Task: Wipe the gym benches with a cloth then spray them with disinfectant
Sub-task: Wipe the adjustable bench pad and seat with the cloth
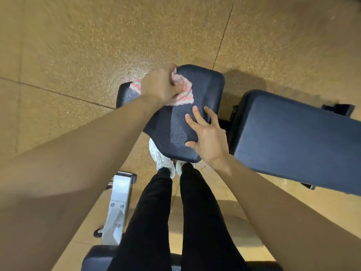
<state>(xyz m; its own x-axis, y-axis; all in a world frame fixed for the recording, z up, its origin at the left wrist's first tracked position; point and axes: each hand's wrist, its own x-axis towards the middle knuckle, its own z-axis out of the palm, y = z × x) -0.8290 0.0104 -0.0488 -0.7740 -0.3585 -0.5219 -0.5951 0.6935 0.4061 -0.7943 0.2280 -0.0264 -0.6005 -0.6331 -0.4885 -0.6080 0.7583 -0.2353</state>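
L hand [158, 87] is gripping a pink-and-white cloth [185, 94], fingers curled round it, and is holding it against the far-left corner of the dark blue seat surface [205, 85]. Part of the cloth is spilling out on the R side of the fist and lying flat on the padding. A bit is also showing on the fist's L side, right at the pad's edge. R hand [207, 139] is resting on the same surface w/ fingers straight and spread apart, holding nothing. Its fingertips are lying near the pad's R edge and the thumb is touching the nearer part. The two hands are sitting near each other but apart, w/ bare padding btwn them.

Edges & room: the seat surface is ending in rounded corners. Its far and L edges are giving onto open tan speckled floor [97, 45], crossed by thin seams. To the R, a narrow dark gap is separating it from a longer blue backrest pad [293, 137], which is running off toward the R side of view. The seat's near corner is hanging over the person's white shoes [164, 161], w/ legs in black trousers [152, 212] standing just beside it. A white metal frame [119, 202] is lying on the floor L of the legs. Another dark pad [95, 259] is showing at the bottom edge, partly hidden by the legs.
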